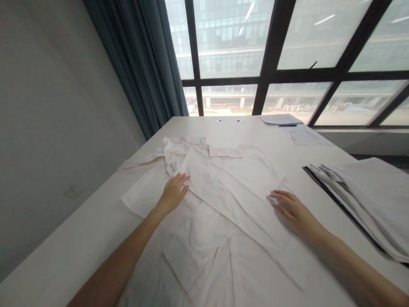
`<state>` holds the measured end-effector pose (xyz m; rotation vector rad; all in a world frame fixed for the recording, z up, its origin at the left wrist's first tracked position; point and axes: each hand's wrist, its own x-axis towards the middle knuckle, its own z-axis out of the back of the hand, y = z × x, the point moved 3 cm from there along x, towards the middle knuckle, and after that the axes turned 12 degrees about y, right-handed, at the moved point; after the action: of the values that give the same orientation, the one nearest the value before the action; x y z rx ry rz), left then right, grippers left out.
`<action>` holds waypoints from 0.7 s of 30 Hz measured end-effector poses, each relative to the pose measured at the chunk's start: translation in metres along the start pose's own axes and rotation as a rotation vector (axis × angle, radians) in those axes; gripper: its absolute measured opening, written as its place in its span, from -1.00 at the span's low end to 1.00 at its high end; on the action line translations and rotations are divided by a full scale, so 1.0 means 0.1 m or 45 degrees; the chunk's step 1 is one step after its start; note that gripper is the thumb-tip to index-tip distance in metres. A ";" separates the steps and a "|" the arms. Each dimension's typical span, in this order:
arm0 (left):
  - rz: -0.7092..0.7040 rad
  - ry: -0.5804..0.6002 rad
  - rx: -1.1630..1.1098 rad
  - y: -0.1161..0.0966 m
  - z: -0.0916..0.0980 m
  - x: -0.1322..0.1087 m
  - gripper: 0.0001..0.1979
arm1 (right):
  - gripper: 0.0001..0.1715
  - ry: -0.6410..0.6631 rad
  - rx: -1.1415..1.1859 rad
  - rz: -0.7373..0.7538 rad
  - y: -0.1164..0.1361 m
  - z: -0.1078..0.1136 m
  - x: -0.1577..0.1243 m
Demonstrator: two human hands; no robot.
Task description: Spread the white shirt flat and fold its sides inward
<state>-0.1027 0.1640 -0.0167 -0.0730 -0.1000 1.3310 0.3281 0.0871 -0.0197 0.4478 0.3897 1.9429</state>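
A white garment (220, 204) lies spread on the desk (79, 238), its long axis running from six toward twelve o'clock. The left hand (174, 192) rests flat and open at its ten o'clock side; the right hand (292, 209), also open, presses its three o'clock edge.

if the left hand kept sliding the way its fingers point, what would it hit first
Probably more of the white shirt itself. The left hand lies flat on it, fingers pointing up and right toward the folded sleeve cuff near the collar. That cuff looks like the first raised thing in line, though depth is hard to judge.
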 end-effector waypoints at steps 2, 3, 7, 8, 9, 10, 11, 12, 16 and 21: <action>0.090 -0.010 0.025 0.02 0.03 0.18 -0.58 | -0.56 -0.055 -0.152 -0.066 -0.17 0.00 0.20; 0.120 -0.021 0.039 0.02 0.04 0.26 -0.58 | -0.57 -0.058 -0.235 -0.127 -0.25 0.00 0.31; 0.200 -0.065 0.089 0.00 0.08 0.53 -0.56 | -0.54 -0.012 -0.387 -0.314 -0.43 0.02 0.71; 0.221 -0.064 0.093 0.01 0.09 0.60 -0.56 | -0.53 -0.006 -0.396 -0.343 -0.44 0.02 0.80; 0.245 -0.058 0.091 0.02 0.10 0.68 -0.55 | -0.53 0.002 -0.410 -0.376 -0.45 0.03 0.89; 0.269 -0.048 0.084 0.04 0.11 0.76 -0.54 | -0.52 0.009 -0.425 -0.410 -0.45 0.03 0.97; 0.292 -0.037 0.071 0.07 0.12 0.85 -0.53 | -0.52 0.015 -0.439 -0.443 -0.45 0.04 1.06; 0.315 -0.029 0.053 0.09 0.13 0.94 -0.52 | -0.52 0.021 -0.448 -0.474 -0.45 0.05 1.14; 0.400 -0.029 -0.069 0.19 0.14 1.30 -0.54 | -0.50 0.021 -0.426 -0.580 -0.53 0.09 1.52; 0.553 -0.043 -0.361 0.34 0.12 1.69 -0.62 | -0.46 -0.069 -0.249 -0.677 -0.77 0.18 2.07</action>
<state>-0.0968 0.3364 -0.0036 -0.3273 -0.3150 1.7449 0.3204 0.3086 -0.0119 0.2365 0.2481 1.4308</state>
